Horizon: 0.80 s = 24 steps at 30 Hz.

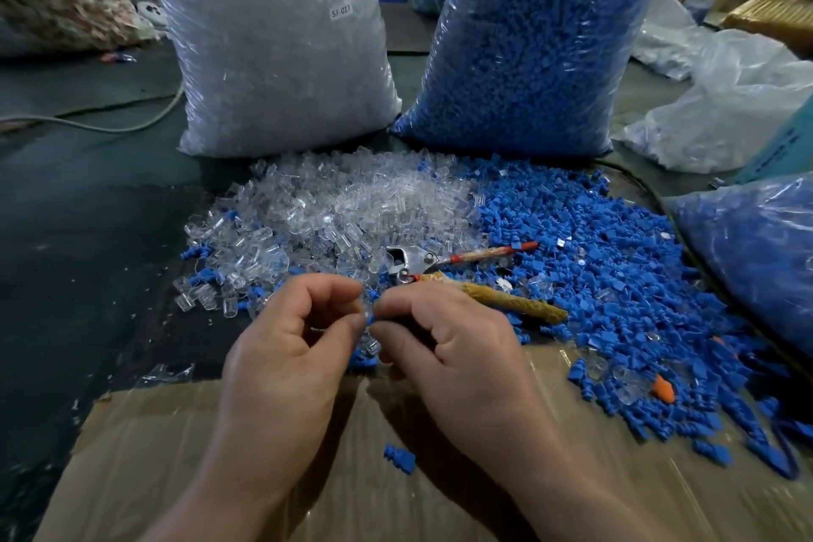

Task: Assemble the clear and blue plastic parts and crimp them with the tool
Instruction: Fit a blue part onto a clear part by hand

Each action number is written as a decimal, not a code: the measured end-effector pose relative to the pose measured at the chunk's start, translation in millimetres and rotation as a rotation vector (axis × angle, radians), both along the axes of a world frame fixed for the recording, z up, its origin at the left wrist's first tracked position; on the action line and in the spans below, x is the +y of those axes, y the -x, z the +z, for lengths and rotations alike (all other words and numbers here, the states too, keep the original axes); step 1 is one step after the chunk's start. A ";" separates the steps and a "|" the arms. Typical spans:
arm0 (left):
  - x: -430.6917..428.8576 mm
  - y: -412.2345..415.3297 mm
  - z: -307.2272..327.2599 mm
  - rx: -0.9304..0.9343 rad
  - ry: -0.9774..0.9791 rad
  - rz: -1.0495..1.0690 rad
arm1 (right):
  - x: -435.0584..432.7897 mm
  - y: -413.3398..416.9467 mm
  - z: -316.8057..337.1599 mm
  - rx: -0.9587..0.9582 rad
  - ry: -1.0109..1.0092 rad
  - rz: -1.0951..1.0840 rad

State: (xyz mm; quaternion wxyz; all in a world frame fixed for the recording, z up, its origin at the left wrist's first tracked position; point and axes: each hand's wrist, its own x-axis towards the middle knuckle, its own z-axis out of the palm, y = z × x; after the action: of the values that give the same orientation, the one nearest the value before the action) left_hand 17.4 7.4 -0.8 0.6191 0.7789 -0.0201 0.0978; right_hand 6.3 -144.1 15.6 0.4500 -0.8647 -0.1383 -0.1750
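Note:
My left hand (290,348) pinches a small clear part (363,308) between thumb and forefinger. My right hand (448,343) pinches a small blue part (371,318) and presses it against the clear one; the fingertips of both hands touch above the table. Just behind my right hand lies the crimping tool (418,262), metal-headed, with one red handle and one handle wrapped in tan tape; neither hand touches it. A heap of clear parts (334,207) lies behind my left hand. A heap of blue parts (607,277) spreads to the right.
Two tall plastic sacks stand at the back: clear parts (272,40) on the left, blue parts (532,57) on the right. Another bag of blue parts (756,251) sits at the right edge. Taped cardboard (176,453) lies under my wrists, with a loose blue part (399,458) on it.

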 end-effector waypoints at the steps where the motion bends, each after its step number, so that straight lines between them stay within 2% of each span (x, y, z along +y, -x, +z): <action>1: -0.2 -0.6 -0.3 0.006 0.013 -0.007 | 0.9 0.5 -0.5 -0.027 0.029 0.009; 6: 1.9 -3.9 -1.7 0.044 0.149 -0.049 | -2.7 -0.3 -1.7 -0.105 0.107 -0.034; 9: 2.6 -6.3 -1.9 0.080 0.284 -0.053 | -0.2 2.4 -0.3 -0.123 0.155 0.016; 12: 1.7 -6.8 -0.5 0.075 0.242 -0.045 | 2.5 4.2 -0.1 -0.141 0.132 0.041; 18: 1.0 -4.4 -1.4 0.075 0.125 -0.003 | 0.1 3.1 1.6 -0.219 0.071 -0.043; 22: 0.5 -0.6 -1.4 0.060 0.120 -0.035 | 2.3 4.9 -0.5 -0.112 0.108 0.015; 24: 0.7 -0.9 0.0 0.072 0.161 -0.073 | 1.4 4.5 -1.0 -0.123 0.080 0.012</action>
State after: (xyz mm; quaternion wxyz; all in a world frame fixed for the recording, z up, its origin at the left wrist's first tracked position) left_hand 18.4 8.1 -0.9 0.6831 0.7285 -0.0182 0.0484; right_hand 1.8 -142.7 14.6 0.4067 -0.8689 -0.1774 -0.2193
